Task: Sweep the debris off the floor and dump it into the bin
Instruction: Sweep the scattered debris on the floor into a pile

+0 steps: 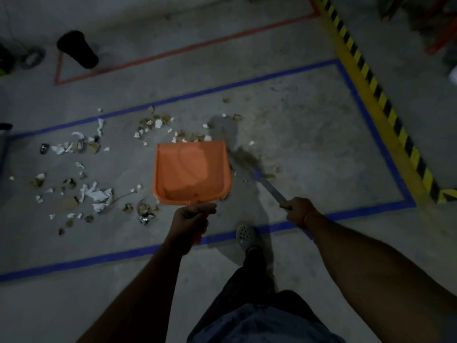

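Left hand point(191, 215) grips the orange dustpan point(191, 172) handle, right hand point(300, 211) is wrapped round the broom point(257, 172) stick. Paper and leaf debris point(96, 194) lies scattered left of and beyond the pan; black bin point(77, 49) stands far off.

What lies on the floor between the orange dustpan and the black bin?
In the head view: scattered paper and brown debris, then blue tape and red tape, between dustpan and bin.
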A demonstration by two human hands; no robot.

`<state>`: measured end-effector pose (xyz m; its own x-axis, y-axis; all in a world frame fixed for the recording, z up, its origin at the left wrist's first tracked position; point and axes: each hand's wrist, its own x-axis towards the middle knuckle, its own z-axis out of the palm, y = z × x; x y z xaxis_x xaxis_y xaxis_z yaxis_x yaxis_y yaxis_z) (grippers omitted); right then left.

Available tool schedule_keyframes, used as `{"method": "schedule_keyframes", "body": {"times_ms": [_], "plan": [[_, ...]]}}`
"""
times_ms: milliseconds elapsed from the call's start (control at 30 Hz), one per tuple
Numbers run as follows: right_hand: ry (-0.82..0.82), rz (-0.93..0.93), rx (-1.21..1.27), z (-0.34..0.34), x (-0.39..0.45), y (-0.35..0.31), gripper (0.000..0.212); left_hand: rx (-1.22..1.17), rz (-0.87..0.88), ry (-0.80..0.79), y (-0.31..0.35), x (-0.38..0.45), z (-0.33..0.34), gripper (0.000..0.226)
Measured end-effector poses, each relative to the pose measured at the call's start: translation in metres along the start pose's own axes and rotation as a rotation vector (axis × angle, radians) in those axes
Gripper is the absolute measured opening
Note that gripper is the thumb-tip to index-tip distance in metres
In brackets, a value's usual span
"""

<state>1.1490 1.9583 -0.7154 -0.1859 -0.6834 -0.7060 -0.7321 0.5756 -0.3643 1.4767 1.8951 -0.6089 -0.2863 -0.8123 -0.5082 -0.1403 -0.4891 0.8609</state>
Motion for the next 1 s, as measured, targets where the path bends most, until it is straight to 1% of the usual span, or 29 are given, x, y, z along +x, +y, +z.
{"method": "schedule_keyframes", "body": {"times_ms": [133,267,333,400,467,533,633,700,800,900,1000], "plan": [[0.042,-0.030,0.080,0.024,-0.037,0.009,0.049,-0.020,-0.037,-0.066,-0.013,-0.033,-0.006,0.024],[0.194,0.049,0.193,0.040,-0.066,0.033,0.044,-0.021,-0.012,-0.030,-0.018,-0.051,-0.010,0.025],[0.240,0.115,0.209,0.044,-0.077,0.044,0.043,0.004,-0.012,-0.029,-0.020,-0.060,-0.012,0.024],[0.248,0.177,0.200,0.049,-0.087,0.052,0.044,-0.006,-0.022,-0.042,-0.022,-0.068,-0.015,0.023],[0.213,0.214,0.149,0.054,-0.093,0.057,0.044,-0.032,-0.029,-0.043,-0.022,-0.074,-0.018,0.024],[0.166,0.223,0.084,0.062,-0.096,0.053,0.043,-0.024,-0.036,-0.007,-0.025,-0.078,-0.023,0.026],[0.088,0.168,0.001,0.080,-0.097,0.027,0.045,-0.005,-0.044,0.034,-0.028,-0.081,-0.041,0.027],[0.035,0.112,-0.068,0.093,-0.092,-0.002,0.047,-0.011,-0.047,0.033,-0.028,-0.083,-0.059,0.026],[0.004,0.041,-0.114,0.107,-0.076,-0.056,0.044,-0.021,-0.058,0.044,-0.026,-0.088,-0.094,0.024],[-0.025,-0.030,-0.101,0.115,-0.060,-0.111,0.046,-0.009,-0.035,0.079,-0.027,-0.090,-0.133,0.023],[-0.064,-0.074,-0.004,0.126,-0.051,-0.151,0.050,0.001,-0.046,0.118,-0.029,-0.088,-0.168,0.023]]}}
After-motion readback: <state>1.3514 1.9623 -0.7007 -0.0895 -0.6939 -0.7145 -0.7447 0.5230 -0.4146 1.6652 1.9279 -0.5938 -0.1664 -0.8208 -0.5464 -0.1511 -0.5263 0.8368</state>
